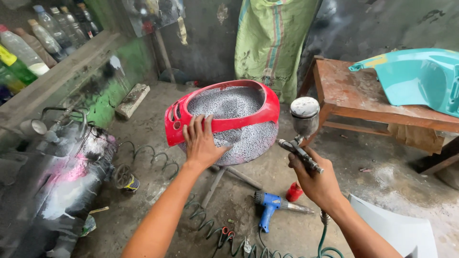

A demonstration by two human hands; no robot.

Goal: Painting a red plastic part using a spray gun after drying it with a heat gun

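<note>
Two hands work: left hand (201,141) lies flat, steadying the red panel (221,114) on its stand (228,176); right hand (316,181) grips the spray gun (302,129), cup upright, aimed at it.

A worn wooden table (363,98) is standing on a stained concrete floor (382,186). Behind the table, a dark, smudged wall (363,24) is closing off the room. Left of the table, a green sack (272,43) is leaning against that wall. Farther left, a paint-spattered wooden ledge (62,71) is running along a green wall (119,81), carrying plastic bottles (28,43). Daylight is falling softly.
</note>
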